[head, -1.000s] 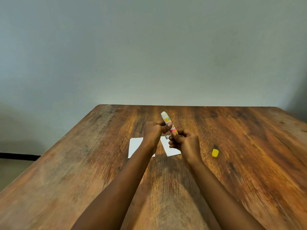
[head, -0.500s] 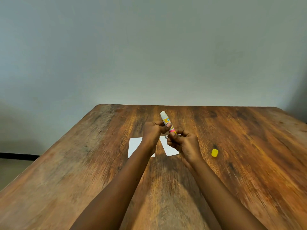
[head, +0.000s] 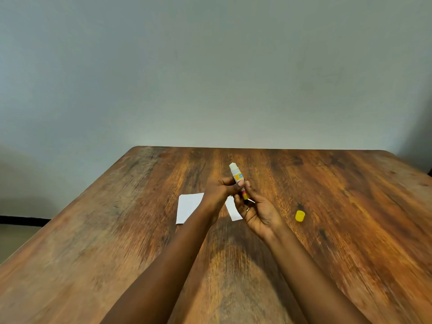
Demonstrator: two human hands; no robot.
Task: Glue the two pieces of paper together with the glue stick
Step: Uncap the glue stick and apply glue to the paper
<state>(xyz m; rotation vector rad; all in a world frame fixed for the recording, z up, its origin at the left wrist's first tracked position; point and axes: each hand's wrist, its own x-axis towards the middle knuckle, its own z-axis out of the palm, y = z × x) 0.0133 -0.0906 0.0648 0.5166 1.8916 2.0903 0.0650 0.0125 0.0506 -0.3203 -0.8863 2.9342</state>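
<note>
At the wooden counter, we hold the uncapped glue stick upright in both hands, above the gap between the two pieces of paper. Our left hand is clenched around the middle of the tube, thumb across the label, which keeps the white glue end pointing up and away from us. Our right hand pinches the yellow base of the tube between fingertips and thumb, a hold that, as we read it, suits twisting the base to raise the glue before spreading it.

The left paper lies flat on the counter just left of the glue stick and partly under our left wrist. The right paper lies just below the glue stick, mostly hidden behind our hands, with only a narrow strip showing. The two sheets lie side by side and apart, not yet joined, so we judge the gluing itself has not begun.

The yellow cap sits on the counter well to the right of the glue stick, clear of the papers, probably set aside there so it stays out of the way yet within reach for closing the tube afterwards. A plain grey wall stands behind the counter.
</note>
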